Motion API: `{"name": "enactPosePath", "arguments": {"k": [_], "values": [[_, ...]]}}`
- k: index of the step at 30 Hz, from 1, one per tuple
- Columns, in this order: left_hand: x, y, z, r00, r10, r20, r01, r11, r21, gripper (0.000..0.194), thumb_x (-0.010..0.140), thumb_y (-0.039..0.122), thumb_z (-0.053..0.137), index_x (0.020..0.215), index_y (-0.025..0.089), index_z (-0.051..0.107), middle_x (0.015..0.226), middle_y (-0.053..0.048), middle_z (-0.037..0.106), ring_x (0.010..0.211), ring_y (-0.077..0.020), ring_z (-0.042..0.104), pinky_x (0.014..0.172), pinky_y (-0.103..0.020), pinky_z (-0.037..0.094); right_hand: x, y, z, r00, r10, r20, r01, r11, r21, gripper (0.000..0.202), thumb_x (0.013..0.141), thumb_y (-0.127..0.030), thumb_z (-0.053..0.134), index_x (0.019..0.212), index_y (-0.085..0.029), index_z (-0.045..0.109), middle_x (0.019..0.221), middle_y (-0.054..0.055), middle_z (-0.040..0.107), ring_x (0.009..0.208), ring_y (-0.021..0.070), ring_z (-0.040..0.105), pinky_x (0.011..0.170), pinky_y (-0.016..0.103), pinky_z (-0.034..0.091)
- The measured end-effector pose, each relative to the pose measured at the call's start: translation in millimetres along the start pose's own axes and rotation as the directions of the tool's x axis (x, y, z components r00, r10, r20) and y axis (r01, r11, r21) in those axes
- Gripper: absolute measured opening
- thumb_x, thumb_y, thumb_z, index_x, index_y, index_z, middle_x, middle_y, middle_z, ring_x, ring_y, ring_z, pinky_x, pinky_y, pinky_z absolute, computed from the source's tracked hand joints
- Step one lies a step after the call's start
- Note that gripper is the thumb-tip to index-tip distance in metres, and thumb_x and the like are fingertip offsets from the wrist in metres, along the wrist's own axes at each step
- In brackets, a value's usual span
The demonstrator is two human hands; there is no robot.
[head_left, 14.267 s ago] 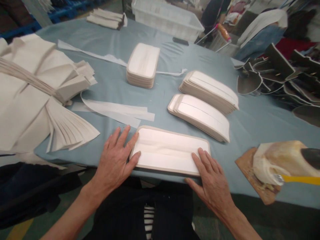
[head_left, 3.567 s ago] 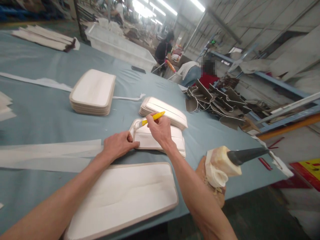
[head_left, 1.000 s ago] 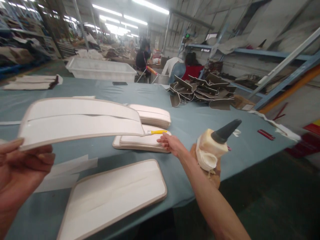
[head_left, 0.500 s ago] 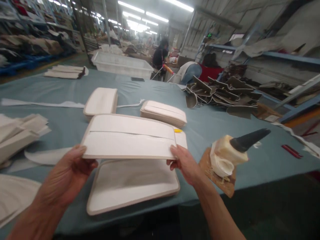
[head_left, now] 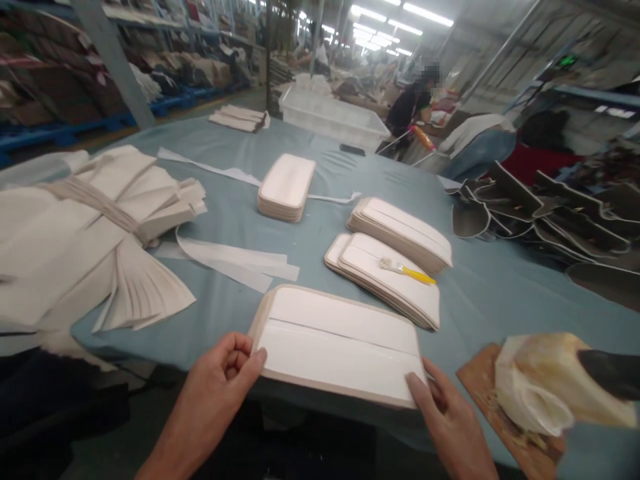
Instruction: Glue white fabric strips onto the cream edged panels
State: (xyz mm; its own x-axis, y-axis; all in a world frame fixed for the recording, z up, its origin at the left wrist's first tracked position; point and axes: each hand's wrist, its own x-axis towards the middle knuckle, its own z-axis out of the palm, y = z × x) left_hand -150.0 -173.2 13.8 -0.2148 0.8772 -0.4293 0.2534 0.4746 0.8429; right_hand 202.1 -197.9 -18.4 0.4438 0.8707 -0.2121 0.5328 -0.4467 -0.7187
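A white rounded panel [head_left: 335, 350] with beige edging and a slit along its length lies at the table's near edge, apparently over another panel. My left hand [head_left: 223, 377] pinches its left end, thumb on top. At its right end, my right hand [head_left: 445, 407] grips the corner with the thumb on top and fingers partly hidden behind. Just beyond is a stack of similar panels [head_left: 385, 293], and a yellow-handled brush [head_left: 410, 271] rests on it. Two more panel stacks stand behind, one slit-marked [head_left: 405, 227] and one plain [head_left: 287, 183].
A glue-smeared container [head_left: 535, 380] with a dark spout lies on a brown board [head_left: 477, 373] at right. Tied beige pieces [head_left: 100, 220] spread at left, near white strips [head_left: 235, 260]. Dark-grey pieces [head_left: 520, 207] are piled at right. A person [head_left: 413, 103] is beyond a white tub [head_left: 333, 117].
Both hands have lowered the slit panel from above the other panel to the table's near edge. The view has swung left, showing more of the tied pieces.
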Motion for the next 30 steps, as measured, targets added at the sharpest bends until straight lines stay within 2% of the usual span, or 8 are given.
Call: {"name": "enactPosePath", "arguments": {"k": [6, 10, 12, 16, 20, 23, 27, 30], "values": [[9, -14, -5.7, 0.999, 0.015, -0.041, -0.01, 0.991, 0.135, 0.053, 0.07, 0.078, 0.058, 0.076, 0.025, 0.059, 0.056, 0.005, 0.052, 0.056, -0.0174, 0.05, 0.059, -0.03, 0.037, 0, -1, 10, 1.0, -0.018, -0.011, 0.015, 0.975, -0.223, 0.087, 0.079, -0.085, 0.054, 0.132, -0.02, 0.077, 0.093, 0.013, 0.084, 0.086, 0.0372, 0.079, 0.079, 0.045, 0.058], [10, -17, -7.9, 0.998, 0.02, -0.064, -0.006, 0.978, 0.206, 0.052, 0.072, 0.078, 0.056, 0.08, 0.026, 0.06, 0.055, 0.005, 0.053, 0.055, -0.0192, 0.053, 0.059, -0.031, 0.036, 1, 4, 13, 0.998, -0.063, 0.017, 0.065, 0.937, -0.342, 0.091, 0.084, -0.089, 0.044, 0.134, -0.02, 0.074, 0.058, 0.001, 0.064, 0.065, 0.0323, 0.07, 0.066, 0.041, 0.05], [10, -16, -9.8, 0.995, 0.013, -0.098, 0.012, 0.97, 0.242, 0.055, 0.07, 0.08, 0.055, 0.083, 0.027, 0.06, 0.054, 0.005, 0.054, 0.054, -0.0208, 0.054, 0.059, -0.033, 0.037, 1, 9, 13, 0.998, -0.061, 0.032, 0.069, 0.917, -0.393, 0.09, 0.087, -0.089, 0.04, 0.134, -0.021, 0.074, 0.055, -0.001, 0.06, 0.063, 0.032, 0.069, 0.064, 0.04, 0.048], [13, -17, -12.8, 0.994, 0.012, -0.106, 0.021, 0.952, 0.306, 0.064, 0.069, 0.082, 0.054, 0.098, 0.026, 0.064, 0.053, 0.004, 0.056, 0.055, -0.0247, 0.058, 0.062, -0.035, 0.04, 1, 13, 11, 0.999, -0.04, 0.016, 0.043, 0.876, -0.48, 0.086, 0.091, -0.086, 0.037, 0.142, -0.025, 0.069, 0.082, 0.007, 0.079, 0.081, 0.0356, 0.077, 0.071, 0.043, 0.052], [17, -24, -12.3, 0.999, -0.005, 0.047, -0.01, 0.949, 0.316, 0.083, 0.069, 0.074, 0.069, 0.133, 0.023, 0.064, 0.061, 0.004, 0.064, 0.06, -0.0257, 0.062, 0.061, -0.034, 0.041, 1, 7, 11, 0.999, -0.028, 0.046, 0.047, 0.865, -0.5, 0.088, 0.094, -0.082, 0.024, 0.141, -0.023, 0.071, 0.109, 0.016, 0.084, 0.101, 0.0399, 0.079, 0.085, 0.047, 0.057], [17, -20, -13.7, 0.991, -0.004, 0.134, -0.04, 0.945, 0.323, 0.094, 0.068, 0.069, 0.077, 0.146, 0.02, 0.06, 0.067, 0.004, 0.068, 0.063, -0.026, 0.063, 0.06, -0.033, 0.041, -2, 2, 13, 0.997, -0.018, 0.078, 0.055, 0.858, -0.511, 0.09, 0.097, -0.078, 0.02, 0.144, -0.019, 0.07, 0.117, 0.019, 0.082, 0.107, 0.0415, 0.078, 0.088, 0.049, 0.057], [13, -3, -19.9, 0.966, 0.034, 0.256, -0.129, 0.923, 0.363, 0.072, 0.087, 0.068, 0.063, 0.145, 0.024, 0.063, 0.073, 0.002, 0.07, 0.068, -0.0257, 0.064, 0.067, -0.033, 0.044, -8, 4, 17, 0.994, -0.046, 0.099, 0.093, 0.835, -0.542, 0.084, 0.104, -0.072, 0.02, 0.151, -0.018, 0.064, 0.126, 0.019, 0.081, 0.111, 0.0411, 0.078, 0.09, 0.049, 0.057], [10, 5, -24.6, 0.962, 0.034, 0.272, -0.152, 0.892, 0.426, 0.061, 0.092, 0.064, 0.056, 0.139, 0.027, 0.066, 0.079, 0.0, 0.073, 0.073, -0.0268, 0.067, 0.07, -0.033, 0.045, -13, 6, 18, 0.991, -0.074, 0.11, 0.122, 0.83, -0.544, 0.08, 0.106, -0.071, 0.022, 0.151, -0.021, 0.064, 0.131, 0.018, 0.079, 0.109, 0.0392, 0.078, 0.088, 0.047, 0.059]]}}
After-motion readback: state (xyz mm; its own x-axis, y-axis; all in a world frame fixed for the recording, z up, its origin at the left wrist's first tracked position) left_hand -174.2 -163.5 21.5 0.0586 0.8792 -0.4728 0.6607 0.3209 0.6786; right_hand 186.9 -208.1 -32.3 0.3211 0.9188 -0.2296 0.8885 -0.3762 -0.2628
